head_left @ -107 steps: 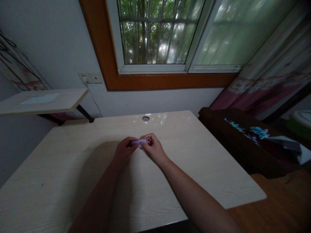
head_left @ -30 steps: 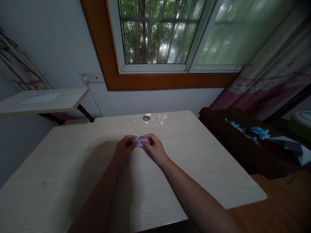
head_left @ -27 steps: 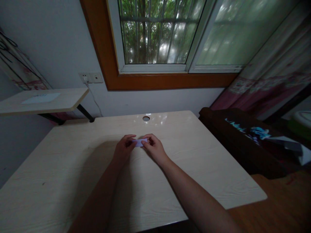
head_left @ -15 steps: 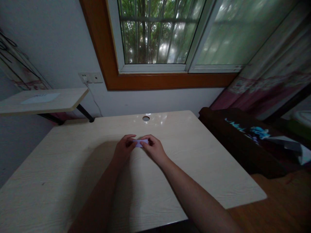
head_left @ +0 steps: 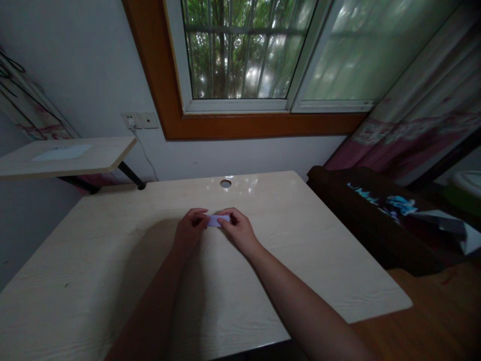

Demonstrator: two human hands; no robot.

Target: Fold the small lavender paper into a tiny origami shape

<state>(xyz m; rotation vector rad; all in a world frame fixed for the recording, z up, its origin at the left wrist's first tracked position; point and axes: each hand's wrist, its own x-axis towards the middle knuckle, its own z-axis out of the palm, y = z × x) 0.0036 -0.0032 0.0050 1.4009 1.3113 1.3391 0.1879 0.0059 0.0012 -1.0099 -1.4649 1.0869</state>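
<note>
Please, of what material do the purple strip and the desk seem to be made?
Strip: perhaps paper, matt; it looks flat and shows no shine.
Desk: probably wood-look laminate, somewhat glossy; it shows pale grain and bright reflections near its far edge.

The strip point(head_left: 213, 221) looks papery, the table point(head_left: 300, 240) glossy.

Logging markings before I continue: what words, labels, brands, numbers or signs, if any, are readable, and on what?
No text can be read.
Flat whitish sheet on the pale shelf: dark marks, too small and blurred to read.
Small rectangular lilac strip between the left hand and right hand: no lettering can be made out.
</note>
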